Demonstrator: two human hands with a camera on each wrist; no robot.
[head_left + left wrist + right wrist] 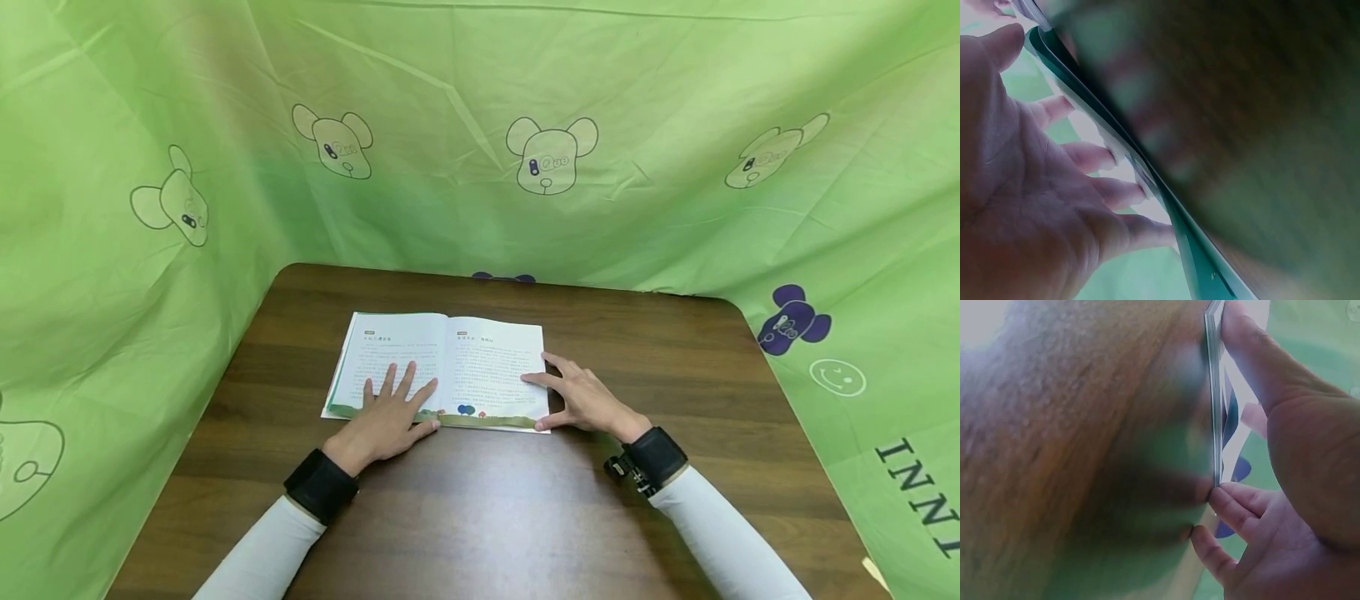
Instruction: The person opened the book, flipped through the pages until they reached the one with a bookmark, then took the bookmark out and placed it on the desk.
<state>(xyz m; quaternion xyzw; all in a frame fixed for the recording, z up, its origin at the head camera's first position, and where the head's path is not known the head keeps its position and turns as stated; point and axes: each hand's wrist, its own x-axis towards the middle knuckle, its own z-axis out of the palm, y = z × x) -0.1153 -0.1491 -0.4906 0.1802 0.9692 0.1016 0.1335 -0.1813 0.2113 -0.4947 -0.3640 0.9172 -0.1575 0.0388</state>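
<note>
An open book (491,375) with printed text and a coloured strip along its lower edge lies on the wooden table. My left hand (382,425) rests across the lower part of the left page, fingers spread and thumb near the bottom by the fold. In the left wrist view, the fingertips of that hand (1041,181) meet the page above the green cover edge (1194,250). At the book's right side, my right hand (588,400) has its thumb on the lower corner and a finger over the page. The right wrist view shows other fingertips (1210,550) beside the book's edge.
The dark wood tabletop (480,517) extends around the book. Green fabric (442,225) printed with bear heads hangs behind and along both sides of the table. Black bands with small cameras sit on both wrists (656,457).
</note>
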